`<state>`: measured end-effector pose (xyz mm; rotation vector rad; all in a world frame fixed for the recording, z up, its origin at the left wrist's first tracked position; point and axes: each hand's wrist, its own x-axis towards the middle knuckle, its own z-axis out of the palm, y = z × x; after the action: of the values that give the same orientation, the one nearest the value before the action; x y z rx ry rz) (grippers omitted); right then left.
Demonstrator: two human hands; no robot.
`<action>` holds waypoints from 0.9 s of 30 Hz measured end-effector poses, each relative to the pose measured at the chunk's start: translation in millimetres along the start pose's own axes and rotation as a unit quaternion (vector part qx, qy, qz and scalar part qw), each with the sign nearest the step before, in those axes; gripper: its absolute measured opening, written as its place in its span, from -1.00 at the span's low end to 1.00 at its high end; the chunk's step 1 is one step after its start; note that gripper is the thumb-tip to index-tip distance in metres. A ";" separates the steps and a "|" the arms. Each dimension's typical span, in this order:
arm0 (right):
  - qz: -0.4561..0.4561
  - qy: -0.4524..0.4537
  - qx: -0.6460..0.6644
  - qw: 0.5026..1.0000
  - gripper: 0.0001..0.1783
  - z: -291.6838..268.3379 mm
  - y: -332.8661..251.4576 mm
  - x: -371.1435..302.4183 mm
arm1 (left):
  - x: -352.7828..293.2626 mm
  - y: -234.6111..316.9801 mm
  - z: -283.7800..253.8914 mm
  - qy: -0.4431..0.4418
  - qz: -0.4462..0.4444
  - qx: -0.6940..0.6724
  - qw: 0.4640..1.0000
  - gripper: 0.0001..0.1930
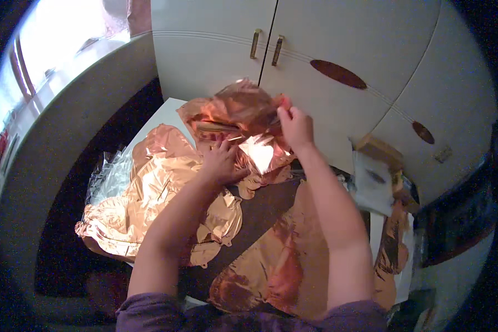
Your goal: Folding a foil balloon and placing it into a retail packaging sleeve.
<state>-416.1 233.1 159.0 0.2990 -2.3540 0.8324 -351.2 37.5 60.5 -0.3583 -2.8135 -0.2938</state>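
Along the table's (169, 110) left edge, the copper foil pile (157, 188) seems to overhang and could slide off if dragged. The left hand (222, 163), fingers spread, rests against a raised copper foil sheet (240, 102) near the far edge; the right hand (297, 130) pinches its right side. Uneven pulling could tear it. Cabinet doors (216, 61) crowd movement beyond the far edge.

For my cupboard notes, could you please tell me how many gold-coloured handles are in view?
2: left handle and right handle, either side of the cupboard seam.
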 end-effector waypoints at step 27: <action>-0.119 0.172 -0.105 0.972 -0.56 -220.6 -61.1 102.4 | 65.2 -139.2 99.2 0.063 0.054 -0.214 0.973 0.09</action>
<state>-366.8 324.0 387.5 0.3131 -2.0104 0.4709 -475.0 -57.3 -35.2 -0.5602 -2.5779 -0.8715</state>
